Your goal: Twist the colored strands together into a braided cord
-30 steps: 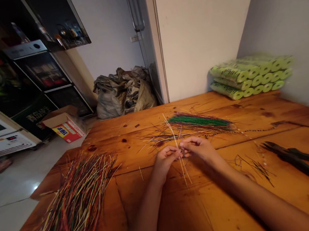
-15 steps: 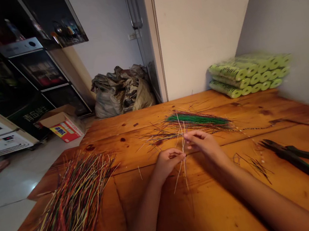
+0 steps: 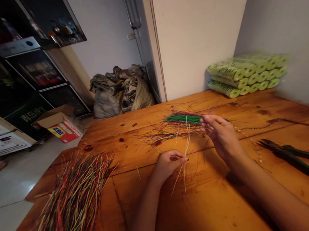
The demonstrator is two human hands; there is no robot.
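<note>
My left hand (image 3: 171, 164) pinches several pale thin wires (image 3: 188, 141) between thumb and fingertips. Their upper ends stick up beyond the fingers and the lower ends splay out below. To the right, my right hand (image 3: 222, 133) is raised with its fingertips drawn together, apart from the pale wires; what it holds, if anything, is too fine to make out. Behind its fingertips lies a bundle of green wires (image 3: 183, 118), with reddish and dark strands around it. A large heap of mixed coloured wires (image 3: 72, 209) spreads over the table to my left.
Long-handled cutting pliers (image 3: 294, 160) lie on the wooden table (image 3: 172, 216) at the right. A dark twisted strand (image 3: 254, 127) runs towards a tool with a thin shaft (image 3: 308, 126). Green-wrapped rolls (image 3: 247, 75) are stacked at the back right. An open carton (image 3: 65, 127) stands on the floor.
My right hand has moved right and slightly up, away from the pale wires. My left hand keeps its pinch almost in place, and the wires' upper ends now lean to the right.
</note>
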